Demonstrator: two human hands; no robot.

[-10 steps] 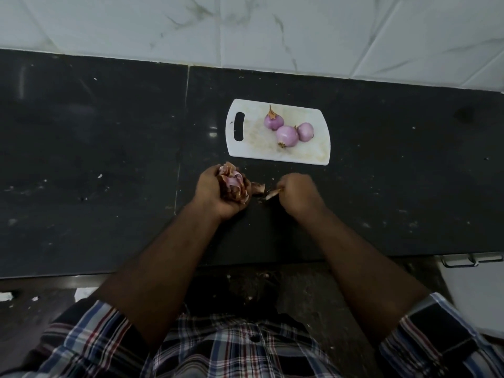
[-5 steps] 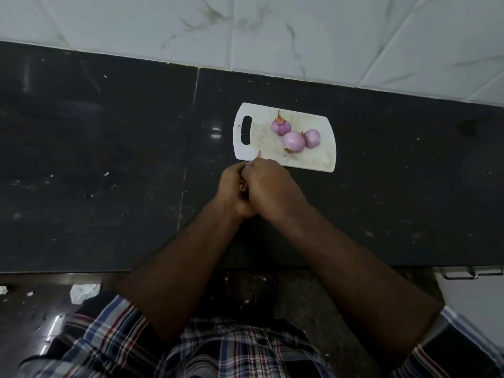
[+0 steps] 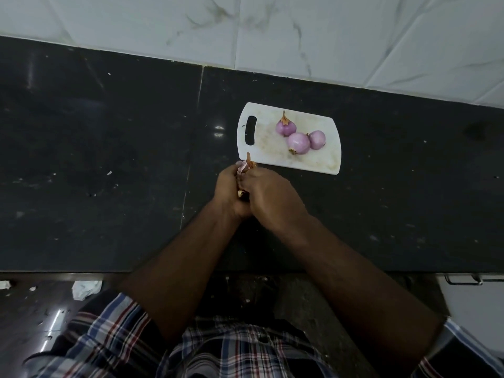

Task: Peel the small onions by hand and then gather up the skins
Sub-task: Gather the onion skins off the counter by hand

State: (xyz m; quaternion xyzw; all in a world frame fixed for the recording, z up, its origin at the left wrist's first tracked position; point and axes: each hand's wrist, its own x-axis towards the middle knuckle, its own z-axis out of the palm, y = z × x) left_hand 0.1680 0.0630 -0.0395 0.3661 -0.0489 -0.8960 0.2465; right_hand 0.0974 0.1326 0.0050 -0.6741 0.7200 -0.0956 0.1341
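Three peeled pink onions point(image 3: 299, 143) lie on a small white cutting board point(image 3: 321, 165) on the black counter. Just in front of the board's near left corner my two hands are pressed together around a bunch of onion skins point(image 3: 246, 167). My left hand point(image 3: 228, 190) cups the skins from the left. My right hand point(image 3: 268, 195) closes over them from the right and covers most of the bunch. Only pink and brown tips stick out above the fingers.
The black stone counter point(image 3: 109, 159) runs across the view with a white tiled wall point(image 3: 300, 31) behind it. Small white specks lie on the counter at the left. A crumpled white scrap point(image 3: 86, 289) sits on the floor below the counter edge. A metal handle point(image 3: 463, 279) shows at the right.
My right hand, which was apart and picking up a skin piece, has come over to the left hand and closed on the bunch. Both hands now stay pressed together near the board.
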